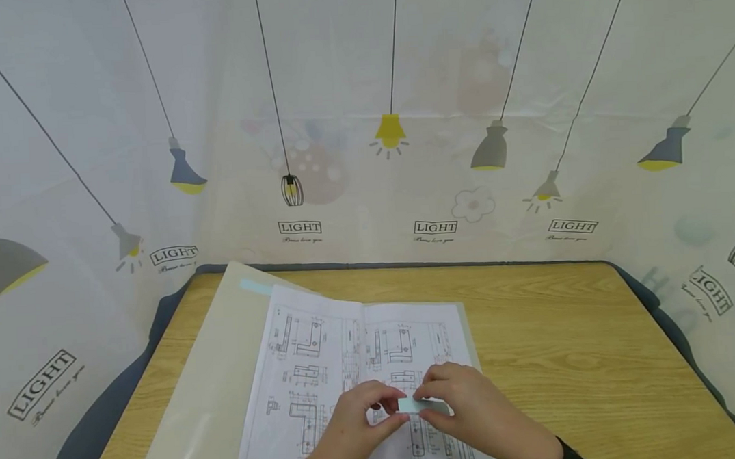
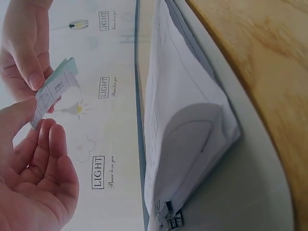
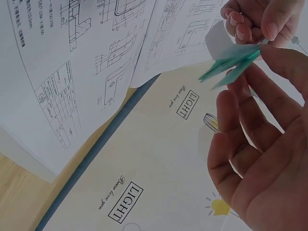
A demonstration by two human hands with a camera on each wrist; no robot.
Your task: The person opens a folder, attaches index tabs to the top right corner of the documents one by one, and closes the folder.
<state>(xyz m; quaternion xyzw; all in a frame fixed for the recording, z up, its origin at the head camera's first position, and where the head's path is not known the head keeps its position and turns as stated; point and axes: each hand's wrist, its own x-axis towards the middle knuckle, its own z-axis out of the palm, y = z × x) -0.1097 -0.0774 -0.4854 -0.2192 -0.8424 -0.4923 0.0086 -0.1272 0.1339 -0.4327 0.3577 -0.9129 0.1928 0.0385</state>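
Both hands hold a small pad of pale green sticky notes [image 1: 423,405] above the open drawings. My left hand [image 1: 360,418] pinches its left end between thumb and fingers. At the other end, my right hand [image 1: 473,403] grips it with thumb and fingertips. In the left wrist view, the pad [image 2: 57,85] shows a white printed face with the brand lettering and green layers behind. The green sheets [image 3: 236,65] stand slightly apart in the right wrist view. Underneath lie printed technical drawings [image 1: 312,376], partly covered by the hands.
The drawings rest on a cream folder [image 1: 207,373] with a light blue strip [image 1: 255,286] near its top. A metal clip [image 2: 168,216] shows at the papers' edge. All lie on a wooden table [image 1: 563,344], with a lamp-patterned curtain [image 1: 356,244] behind.
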